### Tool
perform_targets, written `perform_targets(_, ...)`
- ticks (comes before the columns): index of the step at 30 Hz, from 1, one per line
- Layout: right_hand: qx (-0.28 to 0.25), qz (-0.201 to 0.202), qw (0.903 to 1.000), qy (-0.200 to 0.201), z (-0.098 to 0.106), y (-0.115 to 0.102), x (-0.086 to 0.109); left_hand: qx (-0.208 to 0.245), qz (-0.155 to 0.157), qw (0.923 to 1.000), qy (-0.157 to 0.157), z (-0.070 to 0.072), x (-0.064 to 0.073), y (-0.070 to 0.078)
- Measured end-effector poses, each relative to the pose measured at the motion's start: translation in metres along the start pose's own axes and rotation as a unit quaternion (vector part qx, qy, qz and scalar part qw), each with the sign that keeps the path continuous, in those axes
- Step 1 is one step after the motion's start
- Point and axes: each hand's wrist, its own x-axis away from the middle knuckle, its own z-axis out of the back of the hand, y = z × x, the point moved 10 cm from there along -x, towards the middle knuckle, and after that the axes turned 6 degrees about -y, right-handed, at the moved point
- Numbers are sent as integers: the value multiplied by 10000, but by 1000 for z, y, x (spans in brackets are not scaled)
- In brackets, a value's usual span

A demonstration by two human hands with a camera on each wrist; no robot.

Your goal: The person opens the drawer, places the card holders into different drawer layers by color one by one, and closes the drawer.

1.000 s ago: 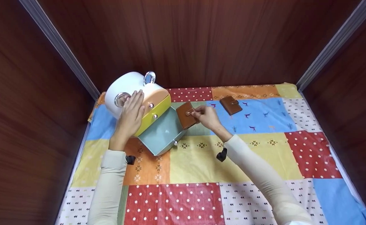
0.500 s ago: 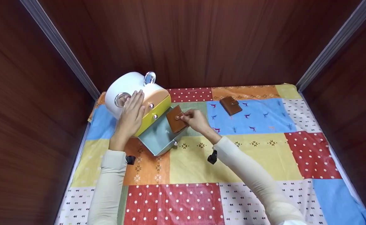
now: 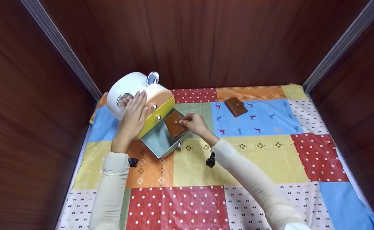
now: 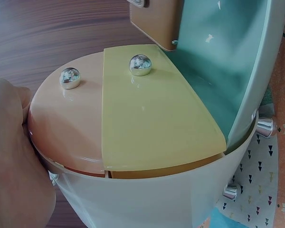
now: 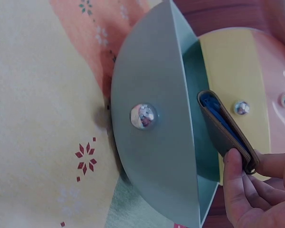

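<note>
A rounded white case (image 3: 123, 86) with stacked drawers stands at the left of the cloth. Its orange top drawer (image 4: 66, 128) and yellow middle drawer (image 4: 152, 114) are closed, while the green bottom drawer (image 3: 156, 145) is pulled out. My left hand (image 3: 132, 116) rests with straight fingers on top of the case. Over the green drawer, my right hand (image 3: 196, 124) pinches a brown wallet (image 3: 175, 124) by its strap end. In the right wrist view the wallet (image 5: 223, 123) is tilted, its blue inside showing along the edge.
Another brown wallet (image 3: 236, 107) lies on the blue patch of the patchwork cloth (image 3: 257, 159), right of the case. Dark wood panels (image 3: 206, 44) enclose the back and sides. A round mirror-like piece (image 3: 153, 78) sticks up from the case.
My right hand has carried the wallet leftward from the drawer's right edge to over its inside. My left hand, the case and the other wallet stay in place.
</note>
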Motion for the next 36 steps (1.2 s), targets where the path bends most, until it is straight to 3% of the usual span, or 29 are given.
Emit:
perform_targets(9,361,-71,9992,-168,-17,-3,-4,10,-25,10000,27,2,-1,1)
perform_targets(18,786,140,9966,-181,-31,-7,-6,1,-175,9997,182,4,-1,3)
perform_targets(30,1074,201,9928,-486,-47,-3,-5,27,-62,9999,77,0,0,1)
perform_targets(36,1528,563,9855,-483,-51,-10,-4,27,-13,10000,54,1,0,0)
